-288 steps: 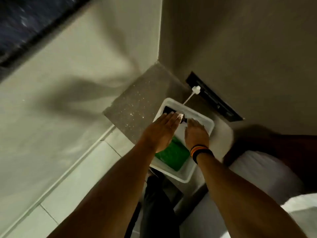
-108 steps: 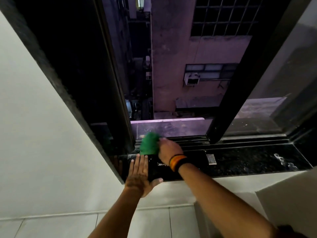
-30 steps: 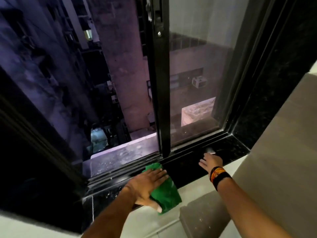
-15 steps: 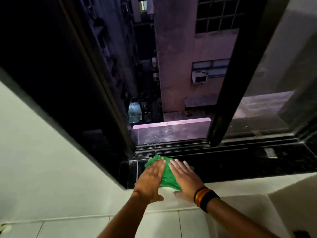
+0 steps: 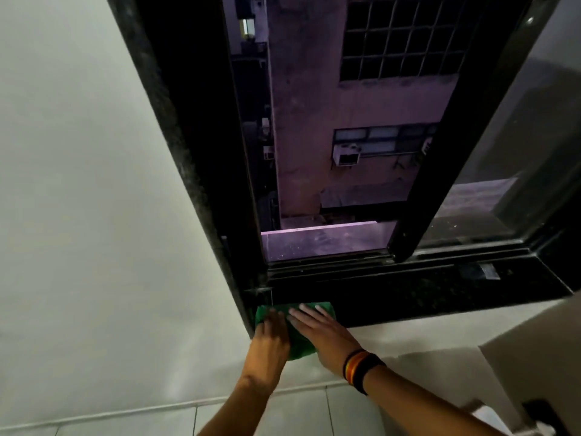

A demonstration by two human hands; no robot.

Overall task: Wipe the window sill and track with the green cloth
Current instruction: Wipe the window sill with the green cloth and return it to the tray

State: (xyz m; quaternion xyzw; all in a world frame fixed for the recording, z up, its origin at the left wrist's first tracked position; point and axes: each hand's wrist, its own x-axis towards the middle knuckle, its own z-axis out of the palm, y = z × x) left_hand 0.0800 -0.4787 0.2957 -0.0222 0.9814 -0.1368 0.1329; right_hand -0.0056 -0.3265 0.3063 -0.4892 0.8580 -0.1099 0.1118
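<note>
We press both hands, left [image 5: 272, 336] & right [image 5: 320, 333], flat and side by side on the green cloth [image 5: 297, 344] at the sill's [image 5: 424, 291] left front edge. Risk: cloth hangs over, w/ uneven push it may slip off; track [image 5: 330, 262] untouched.

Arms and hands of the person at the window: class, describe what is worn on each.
Both forearms are bare, with no sleeves in view. The left hand wears nothing. The right hand has stacked wristbands at its wrist: thin orange and yellow stripes beside a wider black band. No gloves or rings are visible.
</note>
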